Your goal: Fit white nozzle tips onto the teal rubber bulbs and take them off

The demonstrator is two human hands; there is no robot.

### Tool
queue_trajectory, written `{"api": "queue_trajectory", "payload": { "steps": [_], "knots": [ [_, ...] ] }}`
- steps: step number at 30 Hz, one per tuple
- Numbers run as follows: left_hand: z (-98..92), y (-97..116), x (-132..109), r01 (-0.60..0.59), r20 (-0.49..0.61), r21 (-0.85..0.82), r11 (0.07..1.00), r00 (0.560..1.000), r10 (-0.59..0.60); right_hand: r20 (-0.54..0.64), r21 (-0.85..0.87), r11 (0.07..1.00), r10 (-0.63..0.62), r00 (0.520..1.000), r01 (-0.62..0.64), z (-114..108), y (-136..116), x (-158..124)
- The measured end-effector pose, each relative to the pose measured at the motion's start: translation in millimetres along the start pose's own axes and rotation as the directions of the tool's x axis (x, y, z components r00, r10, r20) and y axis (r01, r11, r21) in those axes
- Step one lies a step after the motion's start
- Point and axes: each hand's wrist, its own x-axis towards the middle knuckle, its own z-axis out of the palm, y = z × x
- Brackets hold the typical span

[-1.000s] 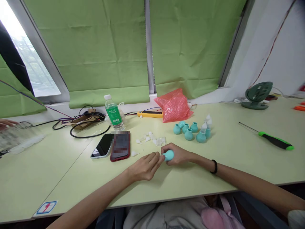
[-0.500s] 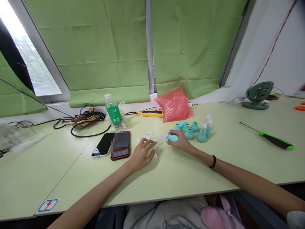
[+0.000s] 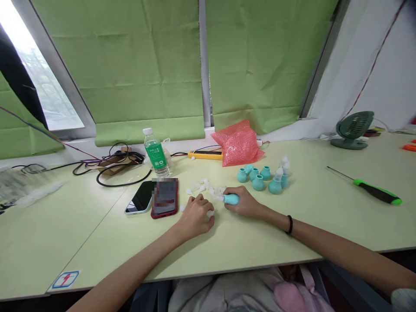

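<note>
My right hand (image 3: 243, 201) is closed around a teal squeeze bulb (image 3: 231, 199), held on its side. A clear nozzle (image 3: 219, 197) sits on the bulb's neck and points left. Opposite it, my left hand (image 3: 196, 216) is curled low over the table, with a small white translucent tip (image 3: 210, 213) between thumb and fingers. Just beyond that hand lies a loose pile of white tips (image 3: 202, 186). Several bare teal bulbs (image 3: 258, 183) stand open-necked behind my right hand. Beside them are teal bulbs fitted with clear nozzles (image 3: 275, 185).
Two phones (image 3: 165, 198) lie left of my left hand. Behind them stand a water bottle (image 3: 156, 154) and tangled cables (image 3: 130, 157). A pink bubble-wrap bag (image 3: 238, 145) and a yellow tool (image 3: 205, 154) lie at the back. Rightward are a screwdriver (image 3: 373, 190) and a green fan (image 3: 352, 130).
My left hand has drawn back toward me and its fingers have curled around a white tip. My right hand has moved slightly left and nearer with the bulb.
</note>
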Motion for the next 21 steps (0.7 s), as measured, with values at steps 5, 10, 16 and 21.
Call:
{"api": "queue_trajectory", "payload": {
  "steps": [5,10,16,21],
  "knots": [
    [-0.3,-3,1,0.084,-0.079,-0.325,0.942,0.99,-0.116,-0.01,-0.121,0.992,-0.04,0.999,0.038,-1,-1,-1],
    [-5.6,-9,6,0.156,-0.103,-0.758,0.633,0.93,-0.353,-0.025,-0.206,0.976,-0.075,0.997,0.069,-1,-5,-3],
    [-9.4,-9,9,0.168,0.017,-0.939,0.301,0.895,-0.446,-0.036,-0.266,0.957,-0.129,0.991,0.114,2,-8,-3],
    [-6.8,-11,8,0.243,0.082,-0.923,0.299,0.882,-0.465,-0.052,-0.321,0.938,-0.153,0.987,0.129,2,-7,-4]
  ]
}}
